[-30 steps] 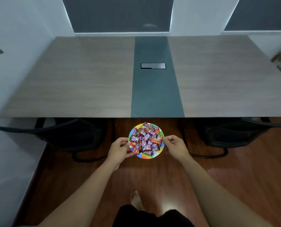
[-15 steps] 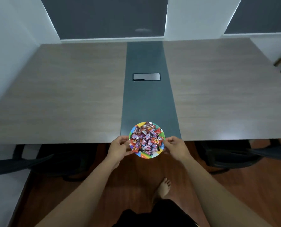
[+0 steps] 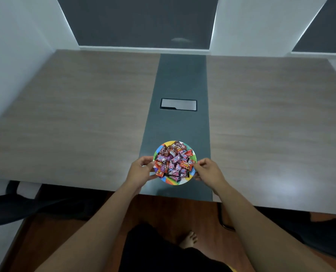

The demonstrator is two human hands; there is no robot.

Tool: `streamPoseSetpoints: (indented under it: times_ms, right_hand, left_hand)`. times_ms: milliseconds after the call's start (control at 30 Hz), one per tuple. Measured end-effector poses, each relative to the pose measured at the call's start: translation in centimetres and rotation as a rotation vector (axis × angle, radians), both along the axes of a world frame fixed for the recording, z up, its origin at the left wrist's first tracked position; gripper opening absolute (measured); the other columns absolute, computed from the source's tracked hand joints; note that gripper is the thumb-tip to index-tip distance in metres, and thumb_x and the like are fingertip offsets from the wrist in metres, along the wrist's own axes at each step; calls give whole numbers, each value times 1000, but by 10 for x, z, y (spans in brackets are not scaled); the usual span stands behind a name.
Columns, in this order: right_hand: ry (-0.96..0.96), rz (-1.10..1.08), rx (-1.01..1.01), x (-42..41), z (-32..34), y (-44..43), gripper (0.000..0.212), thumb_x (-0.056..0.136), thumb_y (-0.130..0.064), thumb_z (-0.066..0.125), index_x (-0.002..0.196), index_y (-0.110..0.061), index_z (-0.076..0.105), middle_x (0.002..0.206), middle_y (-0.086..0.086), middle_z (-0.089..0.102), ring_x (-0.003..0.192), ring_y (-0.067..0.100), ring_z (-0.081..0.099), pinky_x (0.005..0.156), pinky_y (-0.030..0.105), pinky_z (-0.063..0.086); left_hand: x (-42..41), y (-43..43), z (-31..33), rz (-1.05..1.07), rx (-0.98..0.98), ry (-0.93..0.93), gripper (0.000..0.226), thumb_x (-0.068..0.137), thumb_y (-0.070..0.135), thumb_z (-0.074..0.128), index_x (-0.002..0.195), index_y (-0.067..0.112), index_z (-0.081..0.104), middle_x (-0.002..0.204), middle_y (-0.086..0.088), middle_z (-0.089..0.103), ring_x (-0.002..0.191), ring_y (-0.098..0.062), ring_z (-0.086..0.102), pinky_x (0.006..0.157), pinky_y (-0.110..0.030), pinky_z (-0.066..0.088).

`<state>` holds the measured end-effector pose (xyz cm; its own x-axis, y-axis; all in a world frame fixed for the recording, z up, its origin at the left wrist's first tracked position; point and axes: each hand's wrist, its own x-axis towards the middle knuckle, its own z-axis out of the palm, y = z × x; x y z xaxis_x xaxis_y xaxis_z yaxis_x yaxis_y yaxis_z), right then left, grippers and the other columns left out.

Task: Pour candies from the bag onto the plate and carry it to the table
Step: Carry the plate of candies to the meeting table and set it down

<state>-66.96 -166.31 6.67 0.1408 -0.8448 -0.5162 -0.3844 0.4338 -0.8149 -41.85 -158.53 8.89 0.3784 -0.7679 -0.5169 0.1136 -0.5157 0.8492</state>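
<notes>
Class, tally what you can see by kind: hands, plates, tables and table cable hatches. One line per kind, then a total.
Hands: 2, left and right
Plate of candies: 1
Table: 1
Cable hatch: 1
Total: 5

Looks like an office meeting room: big wood-grain table [image 3: 84, 118] with a grey centre strip, cable hatch [image 3: 178, 104], black chairs [image 3: 26, 205] tucked under, blinds [image 3: 139, 20] down.

Big conf table [image 3: 69, 118]: wood-look top w/ dark grey center strip [image 3: 178, 124], closed cable hatch [image 3: 178, 104] in it. White walls, two dark window panels [image 3: 139, 20] behind. Reddish wood floor [image 3: 163, 211]. Black chairs [image 3: 26, 207] tucked under near edge, L & R.
</notes>
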Motion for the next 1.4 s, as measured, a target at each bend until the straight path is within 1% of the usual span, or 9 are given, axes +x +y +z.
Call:
streamPoseSetpoints:
  times_ms: [133, 300, 500, 633, 767, 933, 1133, 1233, 1400]
  right_hand:
    - [17, 16, 6, 11, 1, -32, 21, 104, -29, 70, 103, -9, 62, 93, 10, 81, 78, 20, 78, 70, 31, 66]
    - [40, 4, 32, 34, -6, -76, 25, 104, -30, 69, 108, -6, 64, 91, 6, 81, 73, 16, 79, 71, 32, 67]
    - [90, -18, 46, 67, -10, -132, 25, 105, -29, 68, 111, -5, 64, 90, 7, 81, 72, 17, 78, 66, 30, 65]
    - [90, -42, 46, 87, -15, -169, 18, 106, -25, 67, 105, -9, 61, 88, 6, 80, 66, 14, 77, 71, 35, 67]
    - [98, -50, 36, 102, -20, -199, 17, 106, -26, 67, 106, -11, 60, 94, 8, 81, 68, 15, 78, 74, 39, 68]
    - [107, -62, 53, 114, -28, -242, 15, 106, -23, 66, 110, -9, 61, 87, 3, 79, 65, 10, 77, 75, 38, 67]
    - [133, -46, 52, 117, -46, -305, 11, 106, -22, 66, 105, -13, 61, 94, 11, 81, 71, 19, 77, 81, 46, 68]
    - [151, -36, 49, 117, -56, -336, 10, 106, -23, 65, 102, -16, 60, 91, 10, 80, 75, 23, 79, 81, 47, 68]
    - [157, -51, 98, 118, -82, -389, 16, 106, -21, 64, 114, -7, 60, 94, 18, 80, 84, 31, 81, 84, 50, 68]
  left_hand:
    - [11, -30, -4, -2, 15, 17, 13, 107, 9, 62, 117, 7, 70, 123, -23, 71, 89, -20, 75, 76, -37, 68]
    - [36, -76, -14, -3, 19, 49, 17, 108, 7, 61, 122, 3, 69, 121, -21, 71, 89, -21, 75, 66, -28, 67]
    - [70, -140, -27, -21, 57, 86, 13, 108, 8, 61, 117, 8, 70, 120, -21, 73, 91, -22, 77, 74, -36, 69]
    - [92, -186, -30, -49, 65, 88, 12, 108, 9, 61, 114, 11, 71, 118, -15, 74, 93, -21, 78, 77, -36, 69]
    - [109, -226, -32, -87, 90, 76, 12, 109, 10, 60, 113, 14, 70, 116, -12, 75, 94, -18, 77, 75, -34, 69]
    - [122, -275, -42, -101, 100, 74, 12, 109, 10, 60, 111, 15, 71, 113, -10, 75, 91, -17, 77, 69, -29, 68]
    - [125, -333, -58, -71, 118, 93, 12, 107, 10, 63, 107, 17, 72, 113, -11, 77, 91, -21, 78, 84, -43, 69]
    - [124, -366, -64, -76, 124, 112, 14, 108, 10, 62, 106, 18, 73, 109, -8, 78, 93, -23, 79, 77, -38, 69]
    - [122, -420, -91, -52, 160, 114, 14, 107, 10, 63, 105, 20, 72, 106, -7, 80, 81, -17, 82, 67, -31, 68]
